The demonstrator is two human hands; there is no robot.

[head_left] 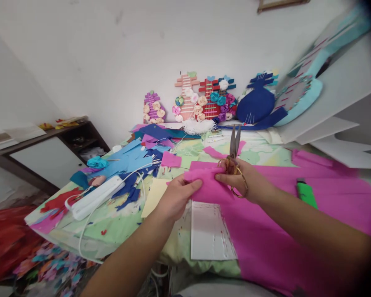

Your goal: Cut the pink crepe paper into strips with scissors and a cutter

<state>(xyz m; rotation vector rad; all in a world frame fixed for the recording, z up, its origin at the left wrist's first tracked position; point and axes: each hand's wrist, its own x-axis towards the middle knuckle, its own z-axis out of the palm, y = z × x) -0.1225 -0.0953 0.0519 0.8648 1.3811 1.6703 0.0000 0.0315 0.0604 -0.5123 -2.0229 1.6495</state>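
A folded piece of bright pink paper (208, 185) hangs between my two hands above the table. My left hand (177, 196) pinches its left edge, thumb on top. At its right edge, my right hand (239, 179) pinches the paper between thumb and fingers and also holds gold-handled scissors (234, 146), whose blades point up and away, slightly parted. Beneath the paper lies a white board (210, 235) with glue-like streaks. A large pink sheet (266, 243) spreads over the right side of the table.
A green glue bottle or lighter-like object (306, 194) lies on the pink sheet. At left are a white power strip (97, 198) and blue scraps (130, 159). Decorated instrument shapes, one dark blue (256, 103), lean against the wall. A low cabinet (46, 156) stands at far left.
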